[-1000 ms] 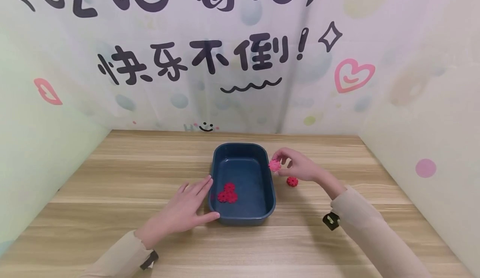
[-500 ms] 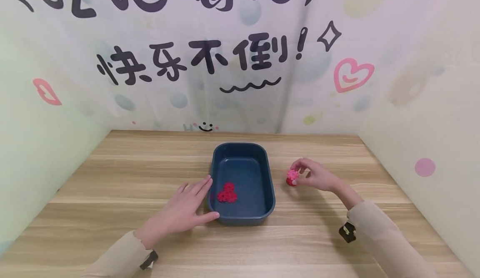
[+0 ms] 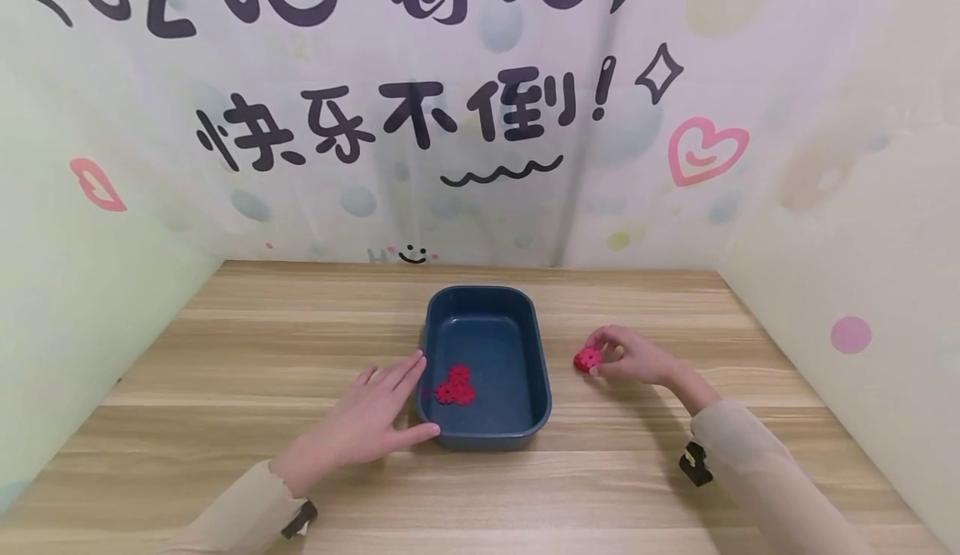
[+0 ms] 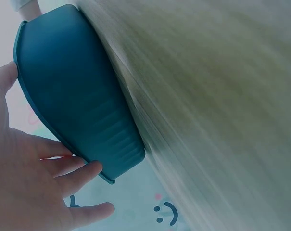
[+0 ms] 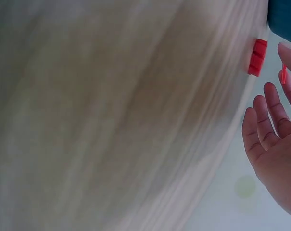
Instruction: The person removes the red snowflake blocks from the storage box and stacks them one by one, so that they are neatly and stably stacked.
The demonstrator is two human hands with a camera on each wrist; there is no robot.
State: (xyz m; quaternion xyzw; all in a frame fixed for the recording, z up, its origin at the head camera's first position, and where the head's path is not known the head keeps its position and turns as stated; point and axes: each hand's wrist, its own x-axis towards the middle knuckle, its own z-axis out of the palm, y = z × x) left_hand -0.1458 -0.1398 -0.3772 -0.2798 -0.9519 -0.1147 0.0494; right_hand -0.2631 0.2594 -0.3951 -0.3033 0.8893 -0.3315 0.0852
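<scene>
My right hand [image 3: 636, 358] pinches a thin red notched disc [image 3: 592, 357] between thumb and fingers, right of the blue tray [image 3: 498, 347]. Just below it, a short stack of red notched discs [image 3: 579, 364] sits on the table, partly hidden by the held one. In the right wrist view, the pinched disc appears edge-on, apart from the stack [image 5: 257, 57]. My left hand [image 3: 362, 420] rests on the tray's left side with fingers fairly straight, thumb at the near corner. Its fingertips [image 4: 92, 168] touch the rim. Several red notched discs [image 3: 455, 388] lie in the tray's near left part.
The wooden table [image 3: 285, 330] carries the tray near its middle. A printed white cloth wall [image 3: 330, 197] closes off the back, and pale walls stand at both sides. A dark wrist strap piece [image 3: 696, 463] hangs under the right sleeve.
My right hand has moved away from the tray's right rim, rightward and down to the disc stack, still pinching the disc. The left hand and tray have stayed in place.
</scene>
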